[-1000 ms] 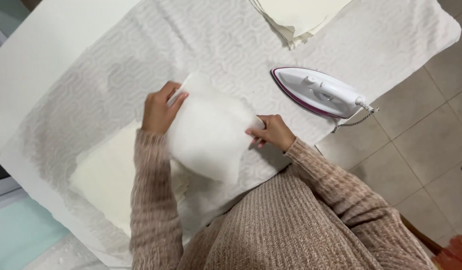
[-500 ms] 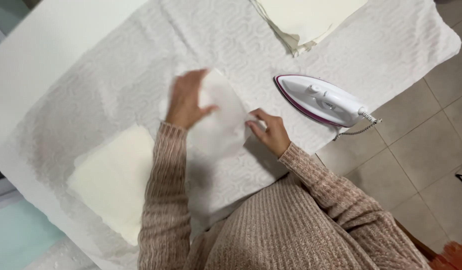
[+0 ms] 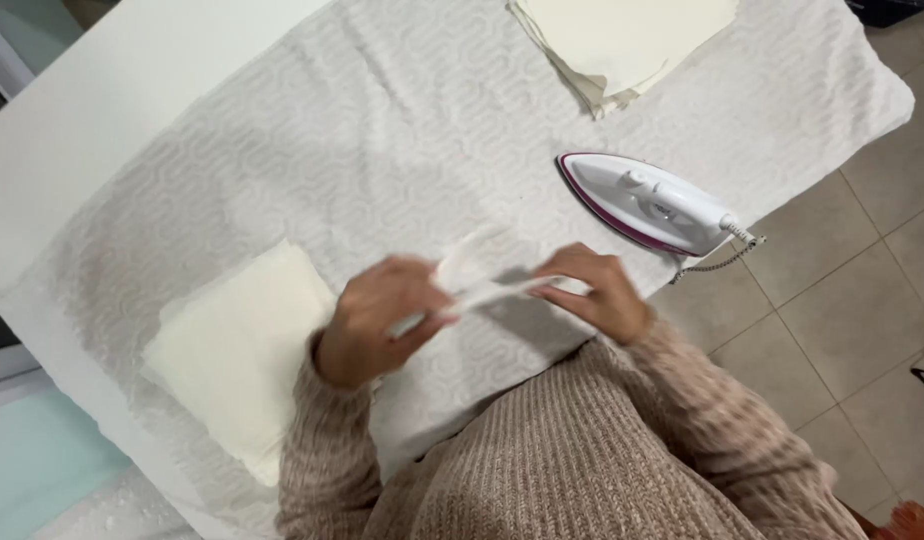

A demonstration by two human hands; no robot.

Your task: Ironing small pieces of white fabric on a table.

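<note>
The small white cloth [image 3: 482,280], spread flat a moment ago, is now folded thin and lifted just above the worktop [image 3: 312,130]. The left hand [image 3: 377,320] and right hand [image 3: 592,290] each pinch one end with closed fingers. The iron [image 3: 647,203] has stayed near the right edge. A cream stack [image 3: 237,350] lies left, another [image 3: 622,40] far off. The middle is open.

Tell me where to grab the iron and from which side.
Take the iron by its handle along the top, coming from above. It lies flat on the white cloth, pointed tip toward the table's middle, cord end at the table edge, so the handle is free; avoid the soleplate underneath.
</note>
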